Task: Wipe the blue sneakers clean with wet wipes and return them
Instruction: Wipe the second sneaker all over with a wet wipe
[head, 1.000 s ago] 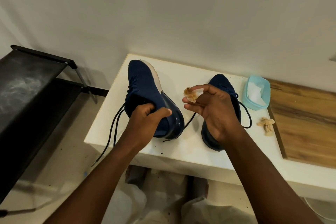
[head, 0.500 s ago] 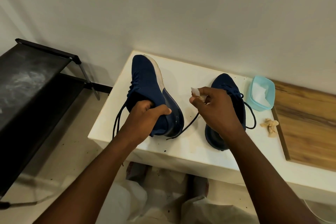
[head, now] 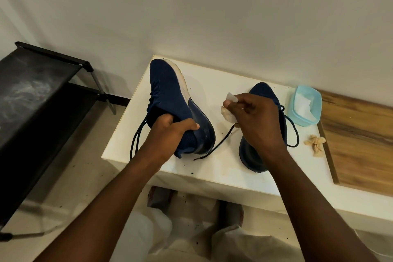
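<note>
Table (head: pixel 212 176): held shoe (head: pixel 170 91) tipped sole-right near the left edge, left hand (head: pixel 170 132) gripping its collar. Second shoe (head: pixel 253 159) lies flat behind the right hand (head: pixel 257 123), which pinches a soiled wipe (head: pixel 228 115) apart from the held shoe. Suggest: turn wipe to clean face, stroke along sole rim. Open room between shoes; laces (head: pixel 136 140) overhang edge.

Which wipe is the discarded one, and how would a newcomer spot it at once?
Find the white table against the wall and the wooden board on its right side. The discarded wipe is the crumpled tan wad at the board's left edge, just nearer than the light blue tub. Unlike the wipe pinched in the right hand, it lies loose, untouched.
</note>
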`<state>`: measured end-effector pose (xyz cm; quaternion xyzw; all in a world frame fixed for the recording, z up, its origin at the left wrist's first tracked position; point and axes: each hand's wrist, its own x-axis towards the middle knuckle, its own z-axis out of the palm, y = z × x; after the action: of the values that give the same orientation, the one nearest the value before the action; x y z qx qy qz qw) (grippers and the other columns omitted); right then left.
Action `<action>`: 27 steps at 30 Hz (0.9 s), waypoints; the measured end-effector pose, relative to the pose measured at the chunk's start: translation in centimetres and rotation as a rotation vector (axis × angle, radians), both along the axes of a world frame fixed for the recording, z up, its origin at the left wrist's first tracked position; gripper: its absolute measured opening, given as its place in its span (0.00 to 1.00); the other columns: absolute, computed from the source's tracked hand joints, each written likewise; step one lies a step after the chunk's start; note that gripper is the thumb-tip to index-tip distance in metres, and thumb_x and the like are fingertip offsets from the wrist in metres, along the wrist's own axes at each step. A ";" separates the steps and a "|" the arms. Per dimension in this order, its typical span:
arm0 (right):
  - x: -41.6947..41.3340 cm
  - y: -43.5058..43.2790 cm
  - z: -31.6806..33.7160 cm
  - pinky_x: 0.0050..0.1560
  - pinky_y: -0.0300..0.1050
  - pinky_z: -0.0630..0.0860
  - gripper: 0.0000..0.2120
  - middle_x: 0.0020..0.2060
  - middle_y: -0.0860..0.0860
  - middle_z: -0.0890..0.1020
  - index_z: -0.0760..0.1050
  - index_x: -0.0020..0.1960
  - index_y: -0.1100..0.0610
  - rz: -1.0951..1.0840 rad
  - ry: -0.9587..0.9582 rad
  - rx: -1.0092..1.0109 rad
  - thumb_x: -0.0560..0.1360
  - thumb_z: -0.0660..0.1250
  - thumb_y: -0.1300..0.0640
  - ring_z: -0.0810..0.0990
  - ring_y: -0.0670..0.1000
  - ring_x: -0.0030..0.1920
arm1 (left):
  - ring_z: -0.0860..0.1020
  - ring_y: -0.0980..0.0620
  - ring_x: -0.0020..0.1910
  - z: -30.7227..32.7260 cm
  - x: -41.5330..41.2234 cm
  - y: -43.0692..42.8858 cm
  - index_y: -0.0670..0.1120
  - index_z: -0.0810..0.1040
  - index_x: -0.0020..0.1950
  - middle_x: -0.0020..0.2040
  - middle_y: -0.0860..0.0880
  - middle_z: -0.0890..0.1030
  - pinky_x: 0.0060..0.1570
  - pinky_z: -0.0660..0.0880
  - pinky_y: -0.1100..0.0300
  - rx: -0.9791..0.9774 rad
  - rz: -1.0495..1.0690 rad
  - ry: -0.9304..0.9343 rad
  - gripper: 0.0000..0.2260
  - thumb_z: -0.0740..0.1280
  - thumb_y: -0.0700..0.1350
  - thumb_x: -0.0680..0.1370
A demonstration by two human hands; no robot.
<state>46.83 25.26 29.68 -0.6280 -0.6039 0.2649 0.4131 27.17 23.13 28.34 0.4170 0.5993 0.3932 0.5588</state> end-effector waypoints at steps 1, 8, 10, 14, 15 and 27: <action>-0.2 -0.1 0.1 0.40 0.46 0.82 0.10 0.37 0.48 0.84 0.83 0.46 0.55 -0.017 0.018 -0.001 0.77 0.70 0.48 0.83 0.49 0.38 | 0.80 0.49 0.39 0.0 0.0 0.0 0.46 0.79 0.41 0.40 0.50 0.81 0.26 0.78 0.55 -0.012 0.012 -0.024 0.05 0.73 0.41 0.75; -1.6 -0.7 0.3 0.43 0.49 0.83 0.13 0.44 0.61 0.84 0.78 0.43 0.63 -0.063 0.493 -0.187 0.70 0.78 0.56 0.86 0.56 0.44 | 0.78 0.48 0.39 0.4 -0.3 0.3 0.46 0.77 0.41 0.44 0.46 0.79 0.23 0.78 0.57 -0.103 0.026 -0.059 0.06 0.73 0.39 0.74; -2.1 -0.9 0.2 0.47 0.50 0.83 0.10 0.49 0.64 0.83 0.76 0.44 0.63 -0.037 0.691 -0.273 0.71 0.76 0.62 0.86 0.60 0.49 | 0.77 0.48 0.38 0.4 -0.3 0.4 0.46 0.77 0.40 0.43 0.46 0.78 0.20 0.77 0.58 -0.123 0.032 -0.067 0.07 0.73 0.39 0.75; -2.5 -0.8 0.2 0.48 0.51 0.83 0.08 0.48 0.57 0.82 0.79 0.53 0.59 -0.044 0.710 -0.386 0.76 0.68 0.68 0.84 0.58 0.52 | 0.77 0.48 0.37 0.3 -0.3 0.6 0.45 0.76 0.39 0.41 0.46 0.77 0.17 0.73 0.63 -0.127 0.047 -0.069 0.07 0.72 0.39 0.75; -2.3 -0.8 0.3 0.50 0.50 0.83 0.12 0.47 0.55 0.81 0.80 0.56 0.57 -0.001 0.659 -0.382 0.76 0.67 0.69 0.84 0.56 0.51 | 0.77 0.48 0.38 0.2 -0.2 0.6 0.45 0.76 0.40 0.42 0.46 0.78 0.18 0.74 0.63 -0.121 0.040 -0.072 0.07 0.72 0.39 0.75; -0.2 -1.0 3.2 0.43 0.35 0.77 0.08 0.43 0.48 0.86 0.83 0.47 0.59 -0.140 0.322 0.060 0.75 0.67 0.67 0.83 0.41 0.41 | 0.79 0.47 0.41 0.0 -0.6 0.7 0.45 0.78 0.42 0.45 0.46 0.80 0.24 0.79 0.52 -0.108 0.025 -0.081 0.06 0.73 0.39 0.74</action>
<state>46.68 24.23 32.91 -0.6054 -0.4923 0.3146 0.5405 26.53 23.84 28.32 0.3625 0.6016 0.3837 0.5995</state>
